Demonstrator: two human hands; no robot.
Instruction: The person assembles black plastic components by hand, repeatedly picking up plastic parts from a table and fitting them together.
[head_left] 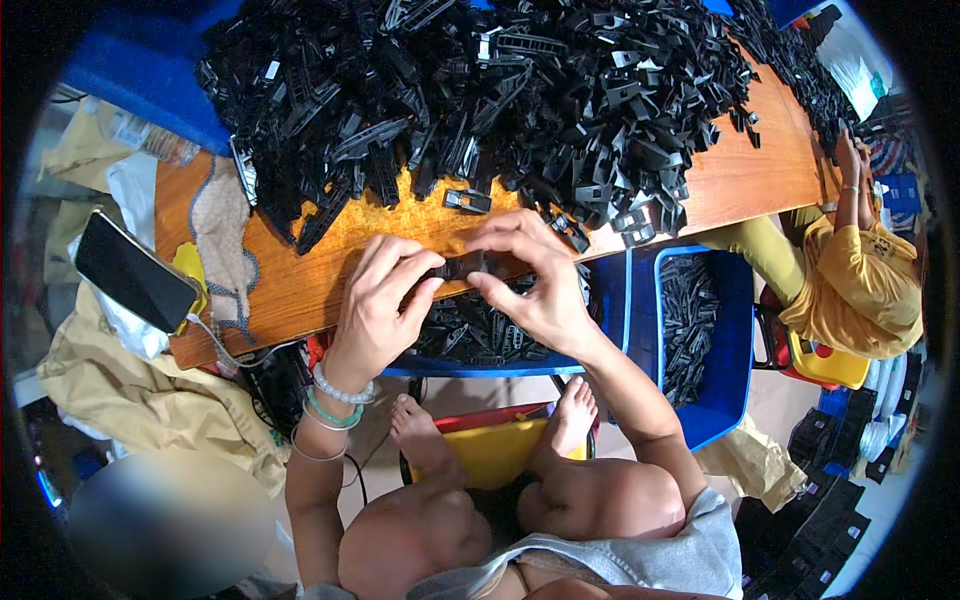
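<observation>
Between my two hands, over the near edge of the wooden table (pixel 285 290), is a small black plastic part (pixel 462 265). My left hand (pixel 385 295) pinches its left end between thumb and fingertips; bracelets circle that wrist. On the other end, the thumb and bent fingers of my right hand (pixel 535 280) close around it. My fingers hide much of its shape. A single black clip-like piece (pixel 467 201) lies on the table just beyond my hands. Behind it rises a large heap of black plastic parts (pixel 450 95).
Below the table edge sits a blue bin (pixel 470 370) of black parts; another blue bin (pixel 735 400) stands to its right. A phone (pixel 135 270) with a cable and a cloth (pixel 222 235) are at left. A person in yellow (pixel 865 285) works at far right.
</observation>
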